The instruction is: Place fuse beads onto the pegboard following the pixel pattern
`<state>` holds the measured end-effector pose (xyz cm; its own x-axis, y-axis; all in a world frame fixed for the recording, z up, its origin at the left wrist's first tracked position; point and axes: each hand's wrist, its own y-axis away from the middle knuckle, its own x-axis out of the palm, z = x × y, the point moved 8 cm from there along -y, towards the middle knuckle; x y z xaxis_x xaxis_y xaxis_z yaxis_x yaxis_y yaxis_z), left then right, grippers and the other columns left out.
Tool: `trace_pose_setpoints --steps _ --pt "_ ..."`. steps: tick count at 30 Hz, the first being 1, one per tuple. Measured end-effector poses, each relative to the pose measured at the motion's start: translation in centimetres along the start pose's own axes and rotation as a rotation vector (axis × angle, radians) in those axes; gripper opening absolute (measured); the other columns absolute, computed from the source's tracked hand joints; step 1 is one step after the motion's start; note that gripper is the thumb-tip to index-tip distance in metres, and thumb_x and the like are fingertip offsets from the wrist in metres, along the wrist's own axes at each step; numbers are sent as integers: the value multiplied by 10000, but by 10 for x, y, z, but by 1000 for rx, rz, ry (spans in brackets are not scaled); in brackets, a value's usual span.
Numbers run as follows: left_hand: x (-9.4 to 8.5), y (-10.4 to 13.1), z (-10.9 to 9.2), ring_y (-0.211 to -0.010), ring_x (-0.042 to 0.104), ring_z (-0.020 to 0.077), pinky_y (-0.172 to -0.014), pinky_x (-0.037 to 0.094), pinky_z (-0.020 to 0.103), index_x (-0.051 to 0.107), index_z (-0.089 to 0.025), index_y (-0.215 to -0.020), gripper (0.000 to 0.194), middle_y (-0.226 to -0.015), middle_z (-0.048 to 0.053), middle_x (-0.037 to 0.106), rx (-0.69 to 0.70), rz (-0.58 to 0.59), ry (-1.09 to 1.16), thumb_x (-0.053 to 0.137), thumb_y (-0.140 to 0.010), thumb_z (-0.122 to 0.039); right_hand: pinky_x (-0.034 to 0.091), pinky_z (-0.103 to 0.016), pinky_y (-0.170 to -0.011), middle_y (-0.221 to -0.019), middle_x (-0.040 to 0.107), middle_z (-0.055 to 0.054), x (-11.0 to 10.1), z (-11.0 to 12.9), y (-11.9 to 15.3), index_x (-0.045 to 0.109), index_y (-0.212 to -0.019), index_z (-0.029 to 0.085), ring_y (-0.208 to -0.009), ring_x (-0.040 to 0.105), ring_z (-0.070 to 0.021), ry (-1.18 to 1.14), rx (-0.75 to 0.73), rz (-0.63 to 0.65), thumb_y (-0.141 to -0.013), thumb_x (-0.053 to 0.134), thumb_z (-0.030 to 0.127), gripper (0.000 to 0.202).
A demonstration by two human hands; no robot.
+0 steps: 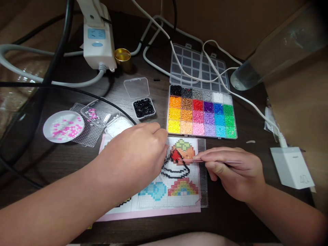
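Observation:
My right hand [234,171] grips a thin pair of pink metal tweezers [220,161] between thumb and fingers. The tips reach the red beads [175,154] on a clear pegboard [204,191]. A black bead outline [176,177] curves around and below the red ones. Under the board lies a pattern sheet [159,213] printed with a persimmon-like fruit, a rainbow and a blue shape. Over the board's left part, my left hand [138,153] is closed, its fingers bent down beside the bead design. Its fingertips are hidden, so what they pinch cannot be seen.
Behind the board stands an open compartment box [167,128] of coloured beads. A small case of black beads [144,108], white beads [118,126] and a white dish [47,128] of pink beads lie leftward. Cables, a power strip [98,51] and a charger [290,167] surround the area.

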<state>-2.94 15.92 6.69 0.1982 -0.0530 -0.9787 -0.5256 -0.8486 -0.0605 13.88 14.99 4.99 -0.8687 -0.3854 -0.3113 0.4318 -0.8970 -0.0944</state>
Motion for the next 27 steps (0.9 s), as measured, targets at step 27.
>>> trace_pose_setpoints --steps 27 --pt "0 -1 -2 -648 611 228 -580 451 339 730 -131 -892 155 -685 37 630 22 13 -3 591 -827 -111 536 -216 -376 -928 809 -44 -1 -1 0 805 -998 278 -431 612 -92 -38 11 -29 -876 687 97 248"
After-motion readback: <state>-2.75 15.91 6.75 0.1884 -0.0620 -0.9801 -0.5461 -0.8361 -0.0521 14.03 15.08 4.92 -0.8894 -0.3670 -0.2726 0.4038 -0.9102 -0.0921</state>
